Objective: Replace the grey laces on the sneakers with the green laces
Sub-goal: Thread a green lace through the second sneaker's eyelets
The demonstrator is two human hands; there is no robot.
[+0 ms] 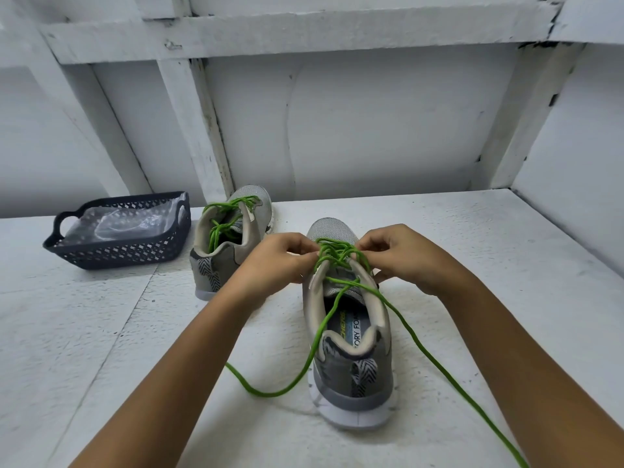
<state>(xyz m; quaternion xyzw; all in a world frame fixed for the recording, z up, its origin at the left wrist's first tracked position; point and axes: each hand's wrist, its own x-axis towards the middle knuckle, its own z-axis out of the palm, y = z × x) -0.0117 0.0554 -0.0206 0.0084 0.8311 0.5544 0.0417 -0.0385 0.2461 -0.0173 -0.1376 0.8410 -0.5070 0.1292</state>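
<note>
Two grey sneakers stand on the white table, heels toward me. The near sneaker is threaded with a green lace whose two loose ends trail back over the heel onto the table. My left hand pinches the lace at the left eyelets, and my right hand pinches it at the right eyelets. The far sneaker sits to the left and carries its own green lace, with the ends tucked into its opening.
A dark blue plastic basket holding crumpled clear plastic stands at the back left. White walls with wooden framing close in the table behind and at the right. One lace end runs off the bottom right of the view.
</note>
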